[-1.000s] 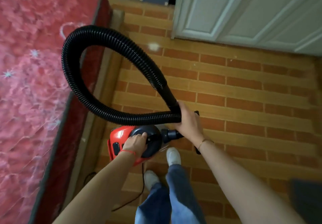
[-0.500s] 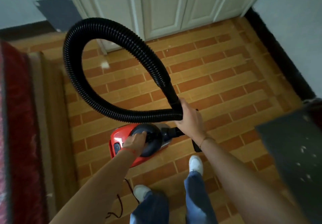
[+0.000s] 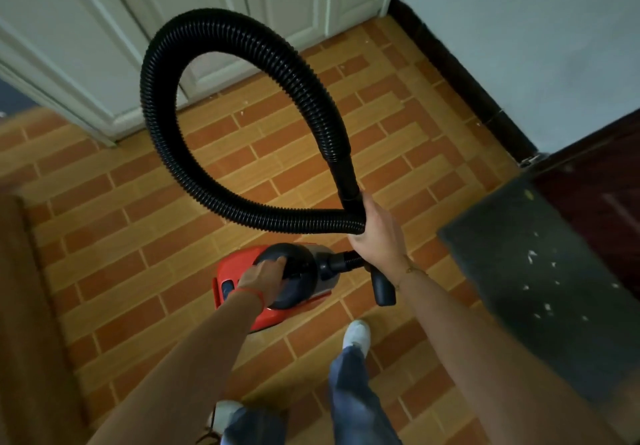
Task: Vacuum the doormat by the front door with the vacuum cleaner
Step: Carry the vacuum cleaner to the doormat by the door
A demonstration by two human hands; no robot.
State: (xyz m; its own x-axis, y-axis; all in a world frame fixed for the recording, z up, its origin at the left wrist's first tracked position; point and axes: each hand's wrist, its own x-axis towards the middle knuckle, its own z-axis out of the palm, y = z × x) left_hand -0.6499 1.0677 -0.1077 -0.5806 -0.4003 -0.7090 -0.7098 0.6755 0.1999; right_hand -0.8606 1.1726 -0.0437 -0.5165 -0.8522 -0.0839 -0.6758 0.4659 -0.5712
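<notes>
Doormat (image 3: 540,271), one, dark grey, lies on the floor to the right of the right hand, well apart from it, against a dark door threshold. White flecks are scattered over its pile, so by my reading no cleaning has begun; the whole mat is left to do.

Floor (image 3: 138,236), one, brick-patterned tile, spreads under both hands. White cabinet doors (image 3: 173,11) stand ahead of the hands; I count at least three panels.

Hose (image 3: 242,63), one, black and ribbed, loops up ahead of both hands and doubles back to the right hand.

Vacuum (image 3: 239,271), one, a small red canister with a black top, hangs just below the left hand, off the floor as far as I can judge.

Legs: two, in blue jeans, with two white shoes (image 3: 356,333) beneath and behind the hands.

Left hand (image 3: 266,276) curls over the vacuum's black handle and carries it. Right hand (image 3: 377,233) is wrapped round the gathered hose ends, both strands bunched in one grip. Nozzle (image 3: 382,287), one, pokes out just under the right wrist, pointing down and well clear of the mat.

Left to do, as I judge it: set the vacuum down, free the nozzle, start the motor, sweep the mat. Whether the motor runs cannot be told.
</notes>
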